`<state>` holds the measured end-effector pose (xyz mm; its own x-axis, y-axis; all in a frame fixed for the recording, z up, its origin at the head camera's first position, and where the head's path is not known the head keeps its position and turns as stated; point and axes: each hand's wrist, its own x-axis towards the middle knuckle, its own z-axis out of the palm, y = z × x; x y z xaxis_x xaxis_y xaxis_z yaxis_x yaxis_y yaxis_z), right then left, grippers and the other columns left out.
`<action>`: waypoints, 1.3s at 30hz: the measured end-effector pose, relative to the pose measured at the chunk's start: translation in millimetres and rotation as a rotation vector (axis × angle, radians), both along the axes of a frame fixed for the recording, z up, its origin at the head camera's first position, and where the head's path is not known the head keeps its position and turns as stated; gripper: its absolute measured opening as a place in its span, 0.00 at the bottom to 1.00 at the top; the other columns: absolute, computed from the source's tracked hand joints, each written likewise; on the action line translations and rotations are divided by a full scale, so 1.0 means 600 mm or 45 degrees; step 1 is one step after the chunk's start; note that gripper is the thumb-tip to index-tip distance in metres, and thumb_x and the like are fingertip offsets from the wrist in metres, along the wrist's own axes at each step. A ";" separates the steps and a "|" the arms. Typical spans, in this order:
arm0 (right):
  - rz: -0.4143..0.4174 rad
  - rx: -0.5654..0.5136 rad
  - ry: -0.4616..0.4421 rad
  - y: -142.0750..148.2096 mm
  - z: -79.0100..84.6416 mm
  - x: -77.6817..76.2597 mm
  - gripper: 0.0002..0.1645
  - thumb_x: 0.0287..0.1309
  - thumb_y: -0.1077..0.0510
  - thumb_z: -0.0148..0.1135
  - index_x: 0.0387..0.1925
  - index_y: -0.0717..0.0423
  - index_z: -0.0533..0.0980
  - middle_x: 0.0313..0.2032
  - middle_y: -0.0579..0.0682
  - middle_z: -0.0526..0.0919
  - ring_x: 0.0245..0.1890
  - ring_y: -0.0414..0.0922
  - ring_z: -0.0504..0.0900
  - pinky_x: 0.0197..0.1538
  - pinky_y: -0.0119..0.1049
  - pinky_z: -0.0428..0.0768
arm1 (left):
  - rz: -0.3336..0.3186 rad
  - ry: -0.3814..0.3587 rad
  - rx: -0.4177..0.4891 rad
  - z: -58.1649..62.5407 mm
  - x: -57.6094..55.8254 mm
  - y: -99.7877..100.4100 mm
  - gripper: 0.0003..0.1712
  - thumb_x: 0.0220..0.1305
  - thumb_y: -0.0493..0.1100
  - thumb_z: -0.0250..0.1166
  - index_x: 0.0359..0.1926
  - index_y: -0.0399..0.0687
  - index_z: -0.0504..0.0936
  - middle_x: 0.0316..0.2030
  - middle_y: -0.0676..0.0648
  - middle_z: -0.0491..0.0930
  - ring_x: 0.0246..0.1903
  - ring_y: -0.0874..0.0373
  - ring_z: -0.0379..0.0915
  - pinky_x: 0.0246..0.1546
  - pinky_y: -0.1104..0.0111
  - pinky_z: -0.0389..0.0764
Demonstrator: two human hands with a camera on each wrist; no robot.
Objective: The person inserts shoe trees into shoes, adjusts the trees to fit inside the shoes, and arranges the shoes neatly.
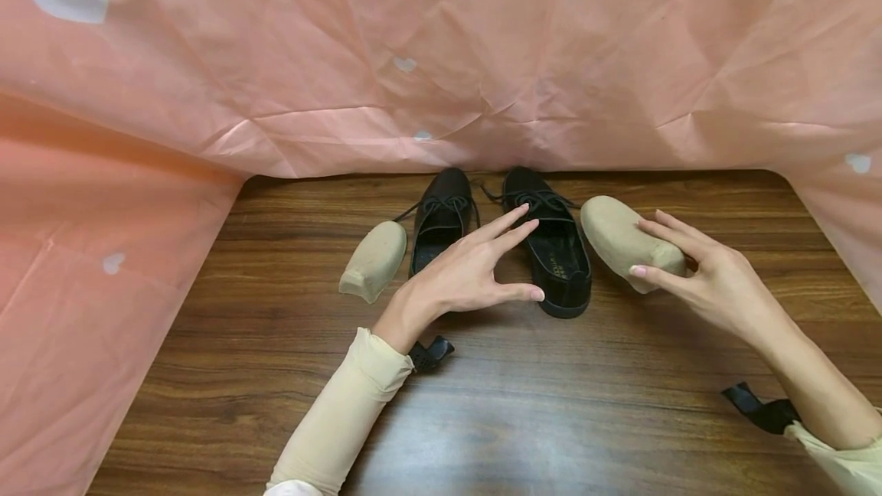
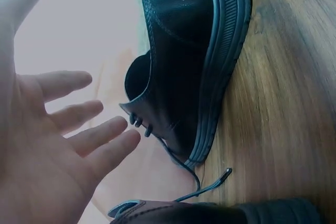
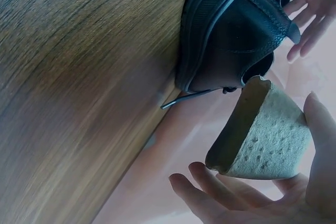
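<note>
Right hand [image 1: 717,282] grips the beige molded shoe insert [image 1: 627,237], toe toward 10–11 o'clock. The right black lace-up shoe [image 1: 554,243] lies at its 9 o'clock, long axis toward 11; left hand [image 1: 468,270], fingers spread, is nearer.

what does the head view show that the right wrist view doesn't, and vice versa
Only the head view: one beige rounded shoe insert left of the black lace-up shoes, and the left arm's cream sleeve. Only the right wrist view: dimples on the flat end of the other beige insert. Both: the right hand holding that insert, the left hand, one shoe, brown wood and pink sheeting.
</note>
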<state>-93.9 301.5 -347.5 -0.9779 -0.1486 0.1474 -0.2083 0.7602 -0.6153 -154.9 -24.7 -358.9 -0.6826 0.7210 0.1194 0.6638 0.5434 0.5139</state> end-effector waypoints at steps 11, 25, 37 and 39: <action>-0.032 0.063 0.050 -0.002 0.002 0.005 0.39 0.53 0.49 0.76 0.67 0.37 0.73 0.69 0.57 0.68 0.39 0.48 0.80 0.43 0.31 0.62 | 0.077 0.066 -0.067 0.007 -0.005 0.017 0.56 0.58 0.75 0.61 0.78 0.52 0.56 0.79 0.52 0.44 0.74 0.54 0.49 0.69 0.58 0.63; -0.049 0.059 0.045 -0.008 0.008 0.014 0.37 0.53 0.48 0.76 0.66 0.33 0.74 0.70 0.51 0.69 0.47 0.33 0.75 0.48 0.36 0.64 | 0.141 0.010 -0.040 -0.007 -0.012 0.039 0.48 0.65 0.68 0.59 0.77 0.50 0.58 0.78 0.51 0.45 0.73 0.53 0.53 0.68 0.62 0.64; -0.046 0.024 0.005 -0.014 0.013 0.021 0.36 0.54 0.48 0.75 0.65 0.31 0.74 0.70 0.50 0.69 0.58 0.58 0.74 0.55 0.38 0.64 | 0.145 0.010 -0.010 -0.019 -0.018 0.039 0.42 0.69 0.65 0.57 0.74 0.47 0.63 0.78 0.51 0.48 0.73 0.54 0.54 0.68 0.63 0.64; -0.041 0.019 -0.006 -0.015 0.014 0.022 0.36 0.55 0.48 0.74 0.66 0.31 0.73 0.70 0.49 0.69 0.60 0.57 0.72 0.56 0.44 0.63 | 0.145 0.022 0.000 -0.020 -0.018 0.039 0.40 0.70 0.63 0.57 0.74 0.47 0.64 0.78 0.51 0.49 0.72 0.53 0.57 0.67 0.63 0.65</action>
<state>-80.8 292.3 -339.2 -0.9828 -0.1191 0.1411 -0.1808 0.7757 -0.6046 -165.9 -1.2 -371.1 -0.7580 0.6387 0.1322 0.6066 0.6158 0.5028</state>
